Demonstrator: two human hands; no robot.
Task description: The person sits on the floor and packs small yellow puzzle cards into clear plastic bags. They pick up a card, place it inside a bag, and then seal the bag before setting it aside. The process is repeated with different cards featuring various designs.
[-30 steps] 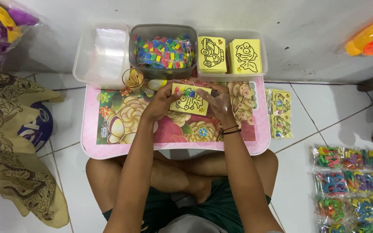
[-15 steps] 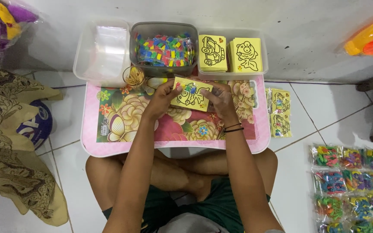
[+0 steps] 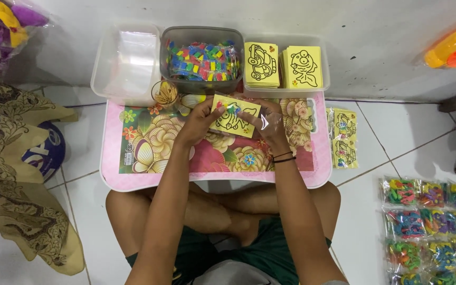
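A pink floral lap table (image 3: 133, 169) spans the person's crossed legs on the white tiled floor. Along its far edge stand three plastic tubs: an empty clear tub (image 3: 125, 60), a grey tub of small coloured pieces (image 3: 201, 58), and a tub holding yellow picture cards (image 3: 286, 66). A patterned cloth (image 3: 11, 174) lies to the left, rows of bagged colourful toys (image 3: 428, 227) to the right, and finished card packets (image 3: 344, 137) just beside the table. A small cup of sticks (image 3: 165, 94) stands near the left hand (image 3: 199, 122), nothing blocking it. Both hands are closed on a yellow picture card (image 3: 232, 117) held over the table's middle, the right hand (image 3: 270, 126) also pinching a clear plastic sleeve (image 3: 264, 122) at the card's right edge. Compared with a second ago, the card is tilted a little more and sits slightly higher toward the tubs.
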